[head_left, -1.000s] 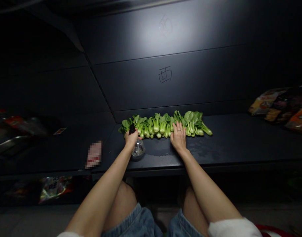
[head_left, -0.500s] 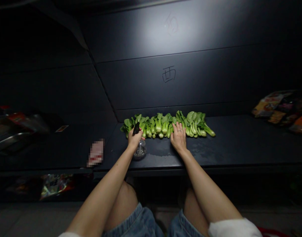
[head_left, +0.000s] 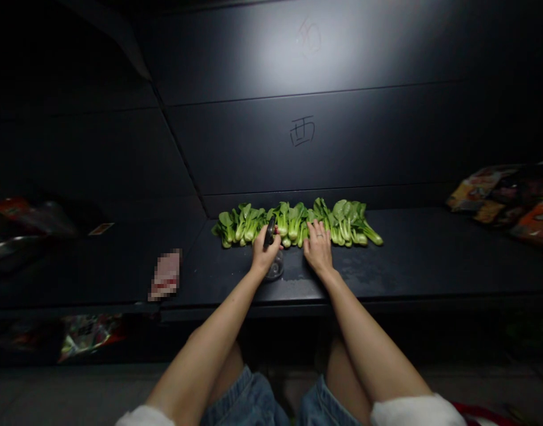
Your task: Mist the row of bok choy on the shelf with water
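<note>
A row of green leafy vegetables with pale stems lies along the back of the dark shelf. My left hand is wrapped round the neck of a clear spray bottle with a black head, in front of the left-middle part of the row. The bottle's round body shows below my fingers. My right hand rests with its fingers spread on the vegetables right of the middle, palm down, and grips nothing.
Colourful packets lie on the shelf at the far right. A blurred pinkish item and a small card are at the left. More packets sit on a lower level. A dark back panel rises behind the vegetables.
My left hand has moved to the right along the row with the spray bottle. My right hand stays on the vegetables. The view has shifted slightly.
</note>
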A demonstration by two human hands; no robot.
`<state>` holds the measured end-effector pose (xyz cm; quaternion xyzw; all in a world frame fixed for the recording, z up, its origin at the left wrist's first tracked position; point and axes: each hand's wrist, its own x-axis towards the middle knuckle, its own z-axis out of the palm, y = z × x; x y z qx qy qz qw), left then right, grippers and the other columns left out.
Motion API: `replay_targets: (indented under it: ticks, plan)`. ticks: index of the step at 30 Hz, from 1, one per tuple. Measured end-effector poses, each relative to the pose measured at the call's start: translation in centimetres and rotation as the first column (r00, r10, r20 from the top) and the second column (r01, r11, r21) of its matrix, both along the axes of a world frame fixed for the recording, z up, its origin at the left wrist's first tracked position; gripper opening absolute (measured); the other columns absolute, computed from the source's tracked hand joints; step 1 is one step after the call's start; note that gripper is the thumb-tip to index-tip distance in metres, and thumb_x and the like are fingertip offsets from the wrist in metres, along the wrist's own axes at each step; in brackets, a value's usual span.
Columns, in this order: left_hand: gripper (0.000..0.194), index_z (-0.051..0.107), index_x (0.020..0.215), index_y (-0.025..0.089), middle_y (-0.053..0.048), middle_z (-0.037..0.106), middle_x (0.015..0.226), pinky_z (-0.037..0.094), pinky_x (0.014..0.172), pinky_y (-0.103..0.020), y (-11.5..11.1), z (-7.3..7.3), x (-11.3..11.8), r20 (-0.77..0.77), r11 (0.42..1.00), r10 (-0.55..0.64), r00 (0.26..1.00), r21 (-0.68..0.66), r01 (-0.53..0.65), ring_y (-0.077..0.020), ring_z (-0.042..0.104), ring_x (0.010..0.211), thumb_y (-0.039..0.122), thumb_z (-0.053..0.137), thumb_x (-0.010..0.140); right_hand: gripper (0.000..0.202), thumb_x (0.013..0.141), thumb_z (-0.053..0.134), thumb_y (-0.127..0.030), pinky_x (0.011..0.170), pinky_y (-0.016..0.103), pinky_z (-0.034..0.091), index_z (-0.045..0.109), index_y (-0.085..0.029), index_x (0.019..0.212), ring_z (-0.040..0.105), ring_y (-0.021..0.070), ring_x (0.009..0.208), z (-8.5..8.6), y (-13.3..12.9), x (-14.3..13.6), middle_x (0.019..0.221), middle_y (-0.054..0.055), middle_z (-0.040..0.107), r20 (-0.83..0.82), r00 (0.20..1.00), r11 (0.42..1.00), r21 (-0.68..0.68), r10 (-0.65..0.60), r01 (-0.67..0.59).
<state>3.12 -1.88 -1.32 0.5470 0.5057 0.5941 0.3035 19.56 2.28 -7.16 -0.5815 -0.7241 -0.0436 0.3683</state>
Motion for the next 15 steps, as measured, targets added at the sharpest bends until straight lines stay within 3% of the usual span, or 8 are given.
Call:
replay_targets:
  ticks: [6, 11, 15]
  plan:
    - [0.03, 0.059, 0.104, 0.02, -0.006, 0.067, 0.1, 0.053, 0.076, -0.027, 0.0, -1.0, 1.8, -0.063, 0.998, -0.017, 0.998, 0.053, 0.02, -0.0149, 0.066, 0.078, 0.033, 0.069, 0.079, 0.051, 0.094, 0.039, -0.022, 0.117, 0.053, 0.026, 0.046, -0.011, 0.143, 0.031, 0.0283, 0.146, -0.4, 0.2, 0.8, 0.153, 0.018, 0.042, -0.021, 1.0, 1.0, 0.006, 0.023, -0.023]
    - [0.055, 0.049, 0.122, 0.021, -0.007, 0.062, 0.111, 0.051, 0.084, -0.031, 0.3, -1.5, 2.0, -0.099, 0.985, -0.149, 0.984, 0.071, 0.157, -0.0142, 0.064, 0.081, 0.035, 0.074, 0.075, 0.051, 0.095, 0.037, -0.024, 0.117, 0.052, 0.028, 0.045, -0.009, 0.144, 0.034, 0.0279, 0.144, -0.8, 0.3, 1.8, 0.15, 0.019, 0.045, -0.026, 0.999, 0.999, -0.005, 0.041, -0.041]
    - [0.075, 0.04, 0.134, 0.022, -0.011, 0.055, 0.123, 0.051, 0.09, -0.035, 0.9, -1.5, 1.1, -0.103, 0.968, -0.244, 0.964, 0.032, 0.248, -0.0174, 0.064, 0.094, 0.035, 0.078, 0.07, 0.051, 0.095, 0.038, -0.026, 0.114, 0.05, 0.034, 0.046, -0.012, 0.144, 0.038, 0.0264, 0.142, -1.1, 0.2, 2.1, 0.147, 0.017, 0.049, -0.047, 0.991, 0.992, 0.019, 0.124, -0.123]
